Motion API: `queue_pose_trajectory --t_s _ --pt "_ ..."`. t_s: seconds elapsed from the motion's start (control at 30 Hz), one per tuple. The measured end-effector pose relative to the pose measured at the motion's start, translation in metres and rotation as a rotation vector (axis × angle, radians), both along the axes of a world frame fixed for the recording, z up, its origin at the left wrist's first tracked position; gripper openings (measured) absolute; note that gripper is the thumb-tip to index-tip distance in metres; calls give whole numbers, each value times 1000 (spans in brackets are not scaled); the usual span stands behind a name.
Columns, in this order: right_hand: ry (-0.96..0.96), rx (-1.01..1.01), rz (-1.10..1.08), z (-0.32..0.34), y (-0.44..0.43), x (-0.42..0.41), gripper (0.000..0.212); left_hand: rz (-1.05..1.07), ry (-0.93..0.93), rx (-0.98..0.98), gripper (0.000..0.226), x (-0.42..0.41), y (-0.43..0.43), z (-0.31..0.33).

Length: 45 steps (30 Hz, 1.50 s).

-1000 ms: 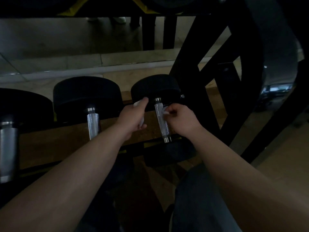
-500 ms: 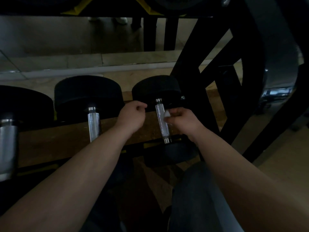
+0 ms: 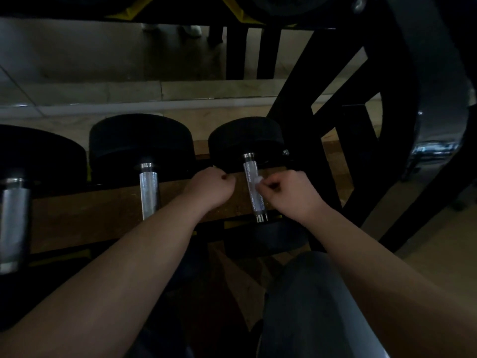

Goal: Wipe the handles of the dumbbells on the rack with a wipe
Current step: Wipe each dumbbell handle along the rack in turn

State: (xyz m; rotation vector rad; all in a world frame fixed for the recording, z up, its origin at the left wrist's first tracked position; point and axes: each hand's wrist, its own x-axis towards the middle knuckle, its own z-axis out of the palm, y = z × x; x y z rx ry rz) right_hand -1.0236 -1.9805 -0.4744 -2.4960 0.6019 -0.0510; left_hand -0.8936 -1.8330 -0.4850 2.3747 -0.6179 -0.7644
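White wipe (image 3: 258, 180) pinched in right hand (image 3: 291, 195) against the racked dumbbell handle (image 3: 250, 169); left hand (image 3: 209, 187) clenched.

A pale stone ledge (image 3: 206, 91) crosses a dimly lit gym. Beyond the ledge, two dark upright posts (image 3: 235, 52) stand just beside a pair of light shoes (image 3: 192, 29), beneath yellow trim (image 3: 244, 18). Well right of the ledge, chrome (image 3: 433, 148) glints under a broad grey curved panel (image 3: 444, 60). Nearer the camera than the ledge, a grey-trousered knee (image 3: 309, 306) fills the foreground.
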Motion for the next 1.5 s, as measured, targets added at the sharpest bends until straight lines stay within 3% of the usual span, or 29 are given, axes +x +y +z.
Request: queue_pose_trajectory --t_s 0.2,0.33,0.47,0.63,0.7,0.83,0.9,0.97,1.07,1.13,1.2,1.3,1.4,1.5 --pt "-62 -130 55 -4 0 20 8 -128 -52 31 30 -5 1 0" --pt "-143 -198 76 -6 -3 33 15 -108 -44 -11 25 -4 1 0" --pt "3 -232 252 -1 -8 12 25 -126 -8 -34 22 -8 -1 2" --pt "238 -51 430 10 -18 1 12 -186 31 -28 24 -12 -2 0" --pt "155 113 334 3 -20 4 9 -196 35 -26 23 -12 -3 1" --pt "-272 344 -87 -24 -20 26 11 -110 111 -83 23 -12 -7 3" --pt "-310 444 -185 -32 -20 31 7 -73 140 -80 27 -10 -10 6" --pt "-205 444 -194 -29 -22 22 5 -31 175 -50 29 -9 -16 11" --pt "110 383 -11 -17 -28 -2 8 63 250 -24 25 -6 -25 14" --pt "214 434 20 -15 -33 -4 8 62 255 -12 24 -6 -26 11" --pt "144 521 -104 -19 -32 8 8 -15 225 81 24 -7 -27 5" --pt "-111 744 -358 -25 -25 33 9 -34 270 38 10 -6 -30 -1" --pt "-29 629 -244 -23 -30 36 10 -30 242 26 9 0 -36 -2" --pt "360 383 78 -15 -42 19 8 -43 177 12 15 8 -38 -4"
